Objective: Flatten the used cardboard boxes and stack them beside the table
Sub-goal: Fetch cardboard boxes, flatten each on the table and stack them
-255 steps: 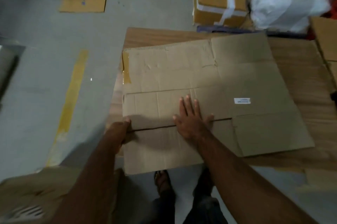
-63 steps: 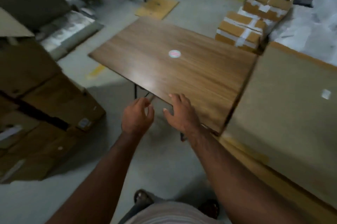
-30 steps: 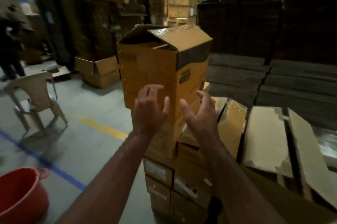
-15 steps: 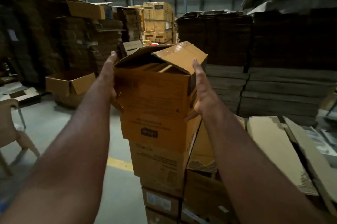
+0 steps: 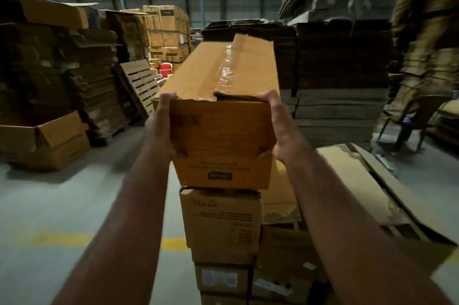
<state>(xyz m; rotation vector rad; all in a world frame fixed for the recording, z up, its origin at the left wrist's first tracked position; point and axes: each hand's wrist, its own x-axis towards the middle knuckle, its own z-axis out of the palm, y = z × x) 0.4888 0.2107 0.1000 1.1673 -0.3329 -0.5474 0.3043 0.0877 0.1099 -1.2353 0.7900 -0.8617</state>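
Observation:
A long orange-brown cardboard box [image 5: 223, 135] with a taped top seam is held up in front of me, its near end facing me. My left hand [image 5: 161, 126] grips its left side, thumb over the top edge. My right hand [image 5: 278, 123] grips its right side the same way. Right below it stands a stack of similar boxes [image 5: 221, 222], several high. The table is out of view.
Flattened cardboard sheets [image 5: 352, 188] lean at the right of the stack. An open box [image 5: 47, 140] sits on the floor at left, a wooden pallet [image 5: 139, 83] leans behind it. Tall piles of flattened cartons [image 5: 342, 81] stand beyond. A chair [image 5: 419, 116] is at far right.
I turned from the table to the box stack, reached for the top box, and now both hands have closed on its sides and tipped it so its taped top faces up.

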